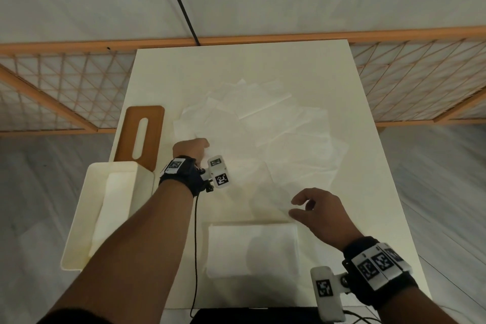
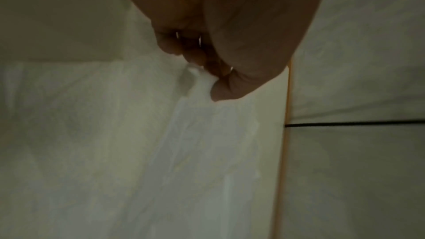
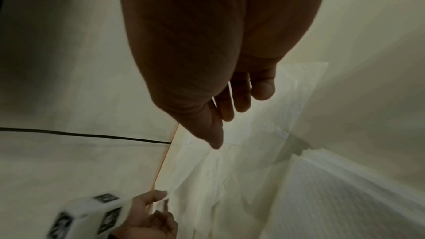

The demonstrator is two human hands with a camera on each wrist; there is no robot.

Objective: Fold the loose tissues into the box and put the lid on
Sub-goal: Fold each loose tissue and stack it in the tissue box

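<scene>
Loose white paper tissues (image 1: 263,123) are still lying across the cream table (image 1: 368,192); left hand (image 1: 190,148) is pinching one, right hand (image 1: 319,212) is hovering open; cream box (image 1: 79,218) is partly filled, brown slotted lid (image 1: 140,134) is lying off.

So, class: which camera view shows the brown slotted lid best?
The head view: the lid shows whole, slot included, leaning up behind the open box at the table's left. Neither wrist view shows it; both show only hands and tissues.

One box (image 1: 79,218), one lid (image 1: 140,134), one folded tissue (image 1: 253,250), many loose tissues (image 1: 263,123).
</scene>
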